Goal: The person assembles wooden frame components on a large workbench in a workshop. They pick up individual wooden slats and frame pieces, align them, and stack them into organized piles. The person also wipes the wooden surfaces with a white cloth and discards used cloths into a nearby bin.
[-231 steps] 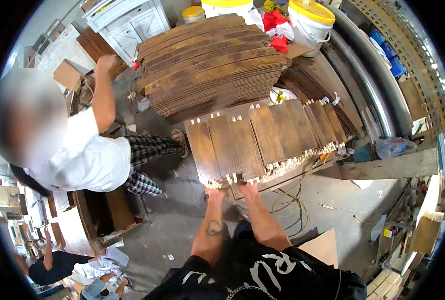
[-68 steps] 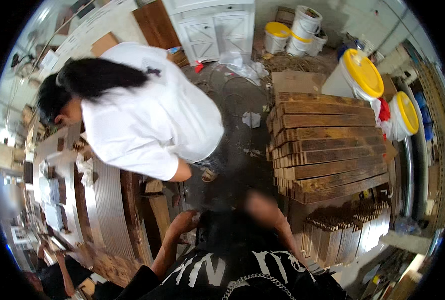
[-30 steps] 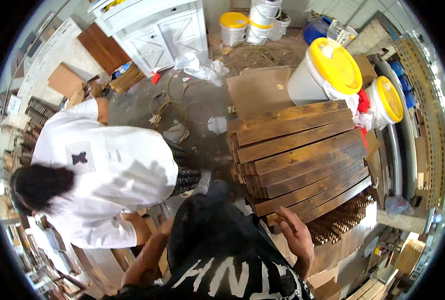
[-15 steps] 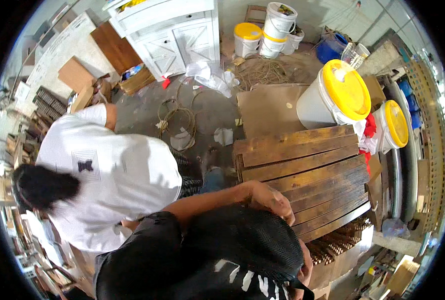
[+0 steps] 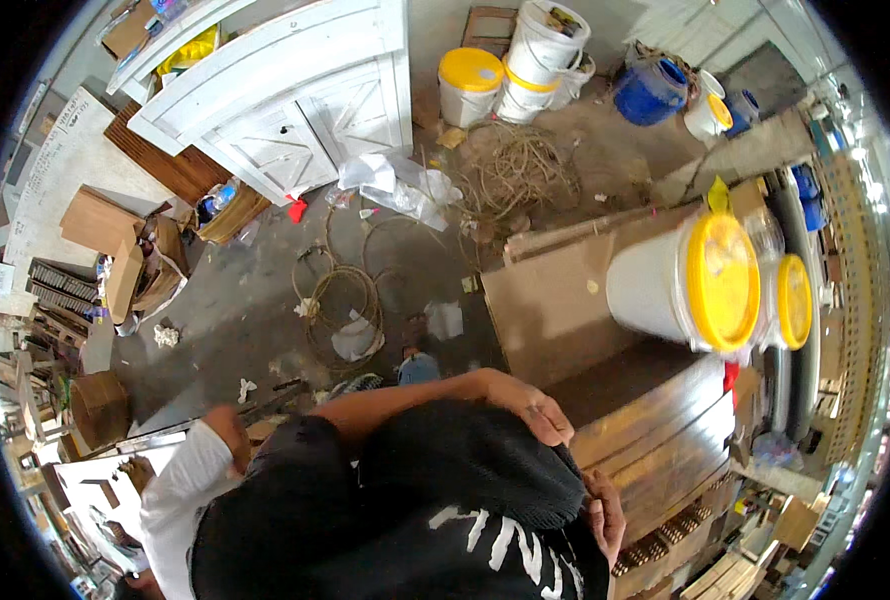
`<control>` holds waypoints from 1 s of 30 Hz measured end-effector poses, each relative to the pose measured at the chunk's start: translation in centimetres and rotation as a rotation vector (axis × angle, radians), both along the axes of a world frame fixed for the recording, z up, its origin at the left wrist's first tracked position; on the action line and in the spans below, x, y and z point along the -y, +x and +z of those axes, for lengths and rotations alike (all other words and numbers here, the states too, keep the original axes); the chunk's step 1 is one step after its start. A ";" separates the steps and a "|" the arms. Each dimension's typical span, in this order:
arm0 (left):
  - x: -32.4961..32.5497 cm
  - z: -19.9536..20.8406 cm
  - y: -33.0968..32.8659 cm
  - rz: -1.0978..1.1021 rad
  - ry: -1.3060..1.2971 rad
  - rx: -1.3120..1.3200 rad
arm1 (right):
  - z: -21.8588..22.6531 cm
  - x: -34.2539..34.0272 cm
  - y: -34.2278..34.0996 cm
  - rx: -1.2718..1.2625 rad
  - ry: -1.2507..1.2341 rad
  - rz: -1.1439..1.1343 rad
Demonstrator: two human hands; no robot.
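My left hand [image 5: 543, 415] is at the near left edge of a stack of dark brown wooden boards [image 5: 655, 440], its fingers curled down. Lower down, my right hand [image 5: 603, 510] is bent beside the same stack, partly behind my black shirt [image 5: 465, 470]. Whatever lies inside the fingers of either hand is hidden. On the far side of the boards lies a flat cardboard sheet [image 5: 555, 300]. A large white bucket with a yellow lid [image 5: 725, 283] stands beyond them.
Another person's white sleeve [image 5: 180, 500] is close at my left. Coiled rope [image 5: 350, 310] and scraps lie on the floor. A white cabinet [image 5: 275, 130] stands at the back left. More buckets [image 5: 470, 85] are along the back wall. Slatted wood pieces [image 5: 675, 540] sit below the boards.
The view has turned, and the boards appear lower. The person in white has moved toward the lower left, leaving mostly a sleeve and hand in view. My hands stay near the stack's edge.
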State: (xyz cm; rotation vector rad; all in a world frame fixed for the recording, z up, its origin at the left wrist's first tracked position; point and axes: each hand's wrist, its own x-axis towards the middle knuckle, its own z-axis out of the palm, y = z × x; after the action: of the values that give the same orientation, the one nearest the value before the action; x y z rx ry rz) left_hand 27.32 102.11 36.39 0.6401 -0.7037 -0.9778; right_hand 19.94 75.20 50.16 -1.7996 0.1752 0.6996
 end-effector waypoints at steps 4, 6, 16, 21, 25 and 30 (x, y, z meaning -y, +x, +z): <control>-10.9 -2.8 -0.1 0.089 0.017 -0.131 | 3.6 -13.7 3.0 -0.008 -0.071 0.041; -14.7 -4.3 -1.0 0.194 -0.047 -0.224 | 4.3 -18.5 4.2 -0.011 -0.055 0.032; -31.7 -2.2 -12.0 0.789 -0.004 -0.307 | -0.6 -33.7 14.6 0.059 0.114 0.661; -37.6 -3.2 -18.1 0.824 0.233 -0.363 | -0.8 -44.3 16.8 0.187 0.280 1.141; -40.0 -4.6 -22.6 1.063 0.284 -0.321 | 0.0 -54.5 15.8 0.029 0.202 1.462; -47.2 -6.8 -27.4 1.304 0.582 -0.303 | -2.4 -67.3 13.2 0.228 0.065 1.830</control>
State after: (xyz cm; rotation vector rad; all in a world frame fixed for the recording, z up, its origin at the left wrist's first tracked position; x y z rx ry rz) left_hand -0.09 149.31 29.61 1.1906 0.3439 -0.0041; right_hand 33.14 142.50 47.74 -1.5483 -1.8078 1.6041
